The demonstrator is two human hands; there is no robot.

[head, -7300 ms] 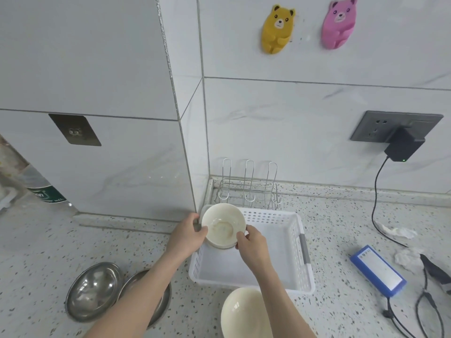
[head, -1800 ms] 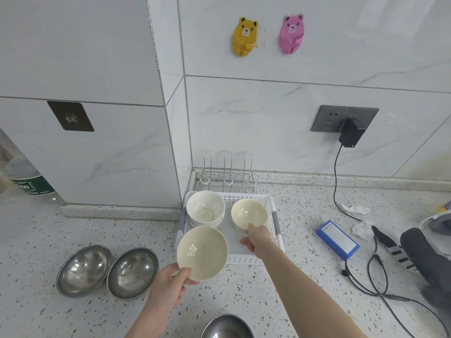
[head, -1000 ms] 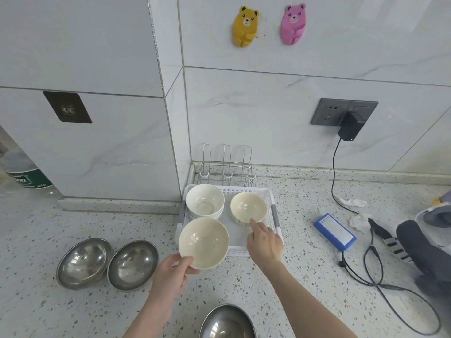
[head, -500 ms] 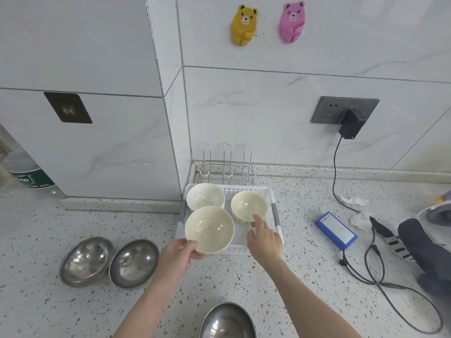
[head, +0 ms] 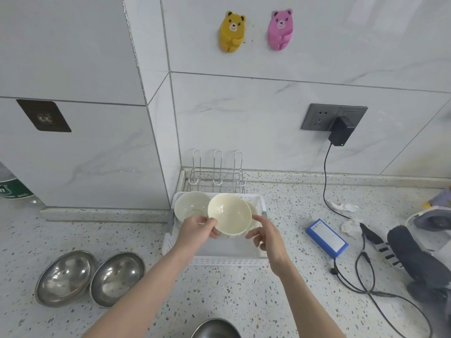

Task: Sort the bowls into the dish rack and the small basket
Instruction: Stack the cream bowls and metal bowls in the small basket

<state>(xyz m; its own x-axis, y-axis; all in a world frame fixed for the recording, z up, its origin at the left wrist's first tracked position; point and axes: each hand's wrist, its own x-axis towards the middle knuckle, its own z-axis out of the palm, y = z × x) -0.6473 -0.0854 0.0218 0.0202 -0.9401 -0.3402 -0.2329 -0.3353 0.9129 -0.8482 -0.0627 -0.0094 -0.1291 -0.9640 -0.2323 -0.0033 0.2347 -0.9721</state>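
Left hand (head: 199, 229) pinching the near rim of a cream bowl (head: 229, 213), thumb on top, fingers curled beneath, holding it above the white basket (head: 262, 206). Gripped at the edge, probably so the bowl can be lowered mouth-up with nothing trapped under it. Right hand (head: 267, 236) just beside the bowl's right edge, fingers loosely spread and holding nothing; whether a fingertip touches the rim cannot be told. Placed there, likely, to steady or guide the bowl down.

Held bowl: glossy, pale cream, round, mouth up and tipped slightly toward the camera, inside bare. Hanging over a second bowl (head: 253, 211) in the basket's back right, mostly hidden beneath it, so likely meant to nest there. Another cream bowl (head: 190, 207) in the back left of the basket, a little smeared inside. Basket front half unoccupied.

Wire rack (head: 216, 174) behind the basket, against the wall, holding nothing. Two steel bowls (head: 89, 276) side by side on the counter to the left, a third (head: 214, 329) at the bottom edge, all well apart from the rack. Steel ones seemingly left for the rack.
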